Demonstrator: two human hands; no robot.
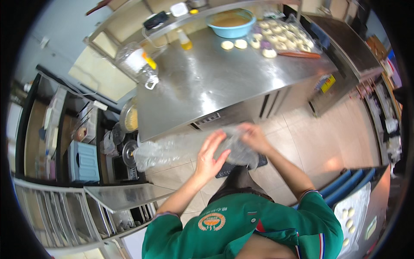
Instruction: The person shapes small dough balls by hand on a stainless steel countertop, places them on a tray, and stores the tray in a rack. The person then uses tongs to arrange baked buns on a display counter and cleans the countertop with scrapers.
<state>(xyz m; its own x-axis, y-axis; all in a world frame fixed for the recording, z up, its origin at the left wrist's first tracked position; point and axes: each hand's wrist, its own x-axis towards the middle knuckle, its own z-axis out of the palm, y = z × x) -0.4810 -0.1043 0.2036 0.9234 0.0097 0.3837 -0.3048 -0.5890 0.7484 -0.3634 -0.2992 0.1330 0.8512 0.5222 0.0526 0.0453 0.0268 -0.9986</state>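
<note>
A crumpled sheet of clear plastic (235, 151) hangs in front of me over the floor, with a long, wrinkled length (159, 153) trailing left beside the counter. My left hand (209, 157) is at its near left side, thumb apart from the slightly curved fingers. My right hand (252, 136) has its fingers closed on the upper right part of the plastic, slightly blurred.
A steel counter (224, 90) holds a blue basin (230, 30), filled buns (282, 36), a wooden rolling pin (297, 55) and a large plastic jug (136, 62). Shelving (58, 129) stands left. Dough pieces lie on a tray (358, 203) at lower right.
</note>
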